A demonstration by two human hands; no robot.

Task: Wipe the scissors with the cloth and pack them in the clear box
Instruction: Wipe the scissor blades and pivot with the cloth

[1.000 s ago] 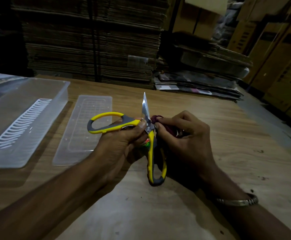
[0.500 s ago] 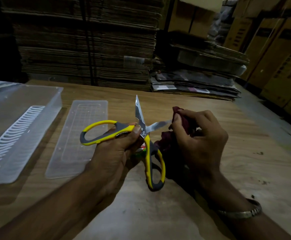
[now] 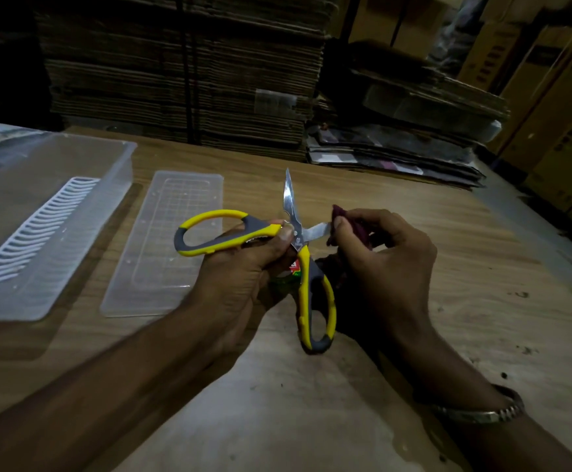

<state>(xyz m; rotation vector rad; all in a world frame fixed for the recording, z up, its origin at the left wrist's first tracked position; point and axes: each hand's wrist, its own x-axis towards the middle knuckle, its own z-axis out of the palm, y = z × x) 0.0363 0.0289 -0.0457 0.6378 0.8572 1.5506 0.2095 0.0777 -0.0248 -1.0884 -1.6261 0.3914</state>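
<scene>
Yellow-and-grey scissors (image 3: 230,231) are held wide apart above the wooden table. My left hand (image 3: 243,277) grips them near the pivot, thumb on the upper handle. One blade points up and away; the other points right into a dark maroon cloth (image 3: 347,226). My right hand (image 3: 383,257) pinches that cloth around the right-pointing blade, hiding its tip. The clear box (image 3: 44,212) lies at the far left with a white slotted insert inside. Its clear lid (image 3: 165,243) lies flat beside it.
Stacks of flattened cardboard (image 3: 182,73) rise behind the table's far edge. Folded sheets and bags (image 3: 397,148) are piled at the back right, with cartons (image 3: 557,107) beyond. The wooden tabletop (image 3: 448,267) extends to the right. A metal bracelet (image 3: 478,413) circles my right wrist.
The scissors opened wider. My right hand slid the cloth from the pivot outward along the right-pointing blade, which is now exposed near the pivot.
</scene>
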